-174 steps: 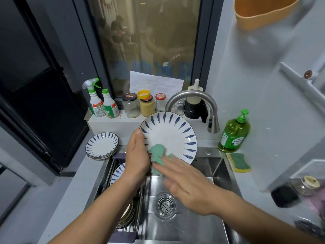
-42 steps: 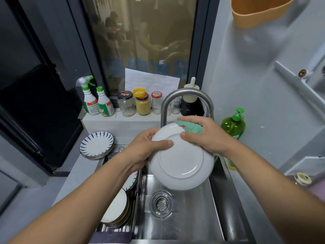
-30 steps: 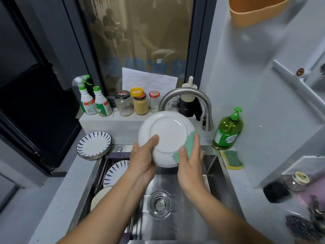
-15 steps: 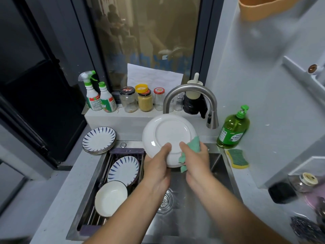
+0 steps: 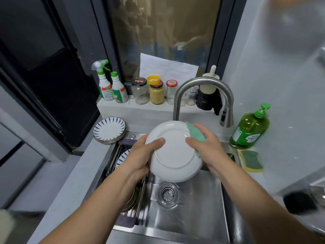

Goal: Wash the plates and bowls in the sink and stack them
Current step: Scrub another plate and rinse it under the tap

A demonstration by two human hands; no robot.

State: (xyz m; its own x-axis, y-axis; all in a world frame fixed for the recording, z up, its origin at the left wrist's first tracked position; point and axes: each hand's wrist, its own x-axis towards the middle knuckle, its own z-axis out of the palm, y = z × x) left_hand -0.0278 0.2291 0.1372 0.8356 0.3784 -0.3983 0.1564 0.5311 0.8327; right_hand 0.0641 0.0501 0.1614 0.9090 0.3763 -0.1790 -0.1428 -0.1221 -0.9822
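Faucet behind plate (cloth, soap bottle right).

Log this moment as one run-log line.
left hand: grips plate rim | right hand: holds green cloth on plate | plate: underside toward camera, above sink | counter: plate stack
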